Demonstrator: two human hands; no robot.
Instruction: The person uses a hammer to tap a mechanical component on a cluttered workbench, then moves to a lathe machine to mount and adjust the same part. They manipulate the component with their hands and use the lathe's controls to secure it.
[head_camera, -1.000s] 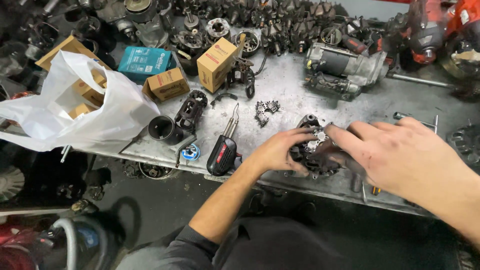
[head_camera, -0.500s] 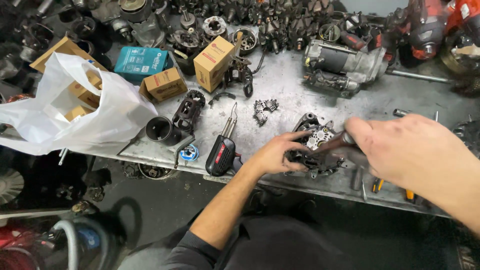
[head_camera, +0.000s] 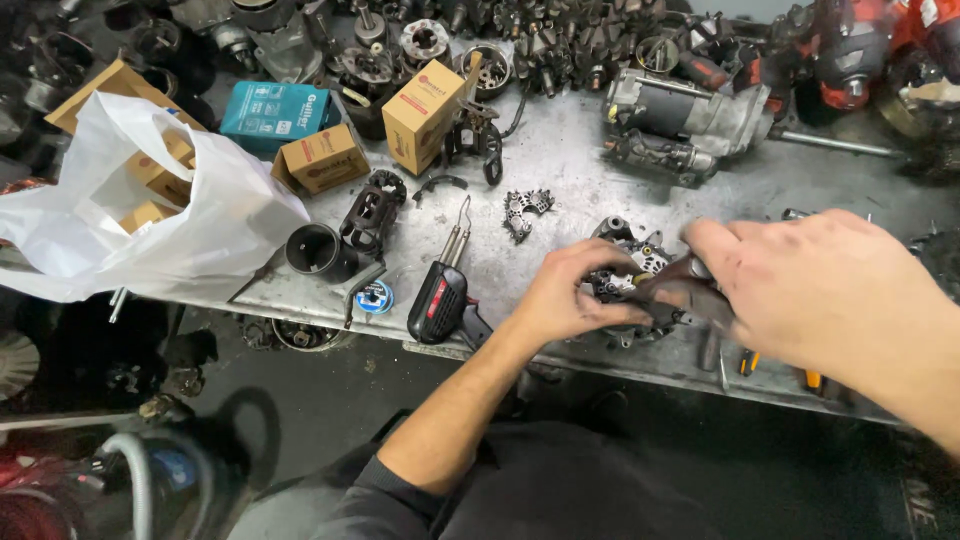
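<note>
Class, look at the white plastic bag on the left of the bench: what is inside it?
Through the open mouth of the white plastic bag, tan cardboard boxes show, at least two. The bag's folds cover the rest, so the full count and anything beneath them cannot be seen.

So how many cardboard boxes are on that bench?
5 in plain view: a teal box, a small brown box beside it, a taller upright brown box, a large brown box behind the white plastic bag, and one inside the bag. More may be hidden there.
</note>
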